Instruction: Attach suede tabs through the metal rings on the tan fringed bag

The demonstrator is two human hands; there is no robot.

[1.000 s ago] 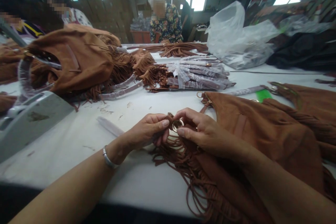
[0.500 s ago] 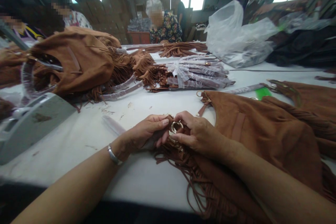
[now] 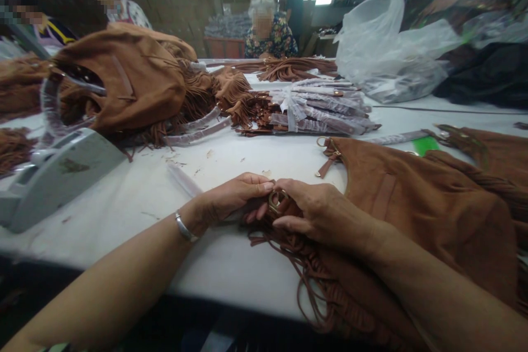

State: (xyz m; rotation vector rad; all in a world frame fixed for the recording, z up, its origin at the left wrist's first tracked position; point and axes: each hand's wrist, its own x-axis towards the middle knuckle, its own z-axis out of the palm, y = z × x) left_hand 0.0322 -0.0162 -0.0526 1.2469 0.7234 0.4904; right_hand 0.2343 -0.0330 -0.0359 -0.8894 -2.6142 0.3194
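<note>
A brown suede handbag (image 3: 429, 192) with long fringe (image 3: 317, 275) lies on the white table under my right forearm. My left hand (image 3: 239, 195) pinches brown leather beside a gold metal ring (image 3: 278, 198). From the other side, my right hand (image 3: 317, 209) closes its fingers round the same ring and the strap end. The exact hold of the fingertips is partly hidden. A zipper pull (image 3: 329, 165) hangs from the bag's upper corner, just beyond my right hand.
A grey tape dispenser-like stand (image 3: 70, 176) is at the left. Behind it sits another fringed bag (image 3: 136, 77). Plastic-wrapped straps (image 3: 317, 107) lie in a bundle at the back, near a clear plastic bag (image 3: 396, 49). Several people are across the table, one in a floral top (image 3: 284, 38).
My view has tilted and shifted slightly, so the table sits a little further right and higher. The ring has turned a little between my hands, and my right fingers have shifted on it.
</note>
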